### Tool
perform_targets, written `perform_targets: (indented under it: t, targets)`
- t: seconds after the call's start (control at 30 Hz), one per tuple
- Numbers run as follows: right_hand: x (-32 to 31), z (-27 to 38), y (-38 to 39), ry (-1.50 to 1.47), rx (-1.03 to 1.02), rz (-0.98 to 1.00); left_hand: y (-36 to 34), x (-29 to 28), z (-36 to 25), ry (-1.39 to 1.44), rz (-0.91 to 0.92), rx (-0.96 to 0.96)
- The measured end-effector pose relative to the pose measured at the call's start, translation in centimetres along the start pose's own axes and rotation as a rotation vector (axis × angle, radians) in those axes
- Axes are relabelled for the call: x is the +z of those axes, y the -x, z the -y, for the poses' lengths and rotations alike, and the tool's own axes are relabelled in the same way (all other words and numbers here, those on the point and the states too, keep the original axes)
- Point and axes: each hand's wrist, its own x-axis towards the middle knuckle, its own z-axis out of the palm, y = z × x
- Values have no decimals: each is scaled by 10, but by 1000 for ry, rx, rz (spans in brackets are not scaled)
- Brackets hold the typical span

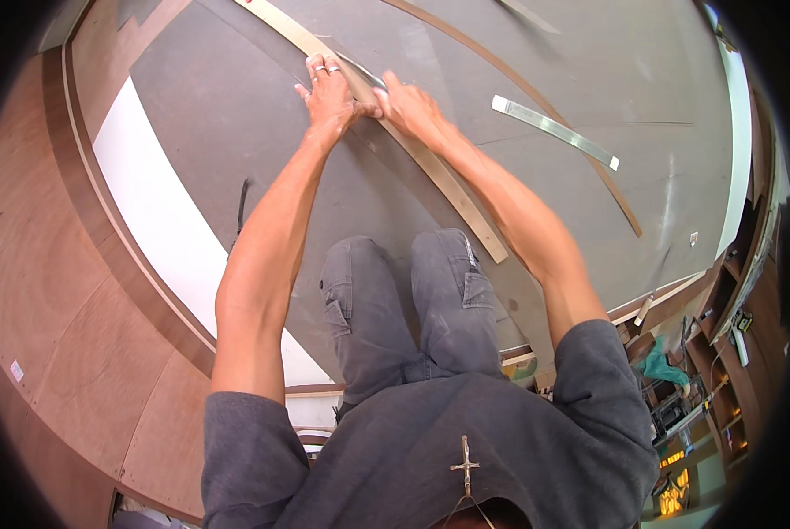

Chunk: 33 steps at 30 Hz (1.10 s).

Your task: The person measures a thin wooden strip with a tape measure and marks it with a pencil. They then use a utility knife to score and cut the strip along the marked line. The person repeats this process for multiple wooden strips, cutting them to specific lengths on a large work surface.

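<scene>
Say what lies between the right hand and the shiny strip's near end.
Just bare gray board between the right hand and shiny strip, in the head view.

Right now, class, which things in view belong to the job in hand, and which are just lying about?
Likely in the job:
pale wood strip
left hand, right hand
grey board beneath

Apparently lying about:
shiny strip
brown strip
green cloth

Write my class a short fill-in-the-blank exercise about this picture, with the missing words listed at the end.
1. The left hand wears shiny metal ____.
2. The near end of the pale wooden strip lies beside the person's ____ knee.
3. The pendant is shaped like a ____.
4. The thin strip under the silvery bar is coloured ____.

Missing words: rings; right; cross; brown.
</scene>
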Motion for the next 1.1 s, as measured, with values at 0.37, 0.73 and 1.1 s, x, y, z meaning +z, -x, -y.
perform_targets:
  t: [0.37,0.73,1.1]
  targets:
    - [-18,9,-6,-28,56,-13,-1,-7,0,33,11,9]
    - [9,38,-68,19,33,-17,2,-7,0,38,11,8]
    - [11,11,-46,63,45,-14,-5,10,3,46,-54,31]
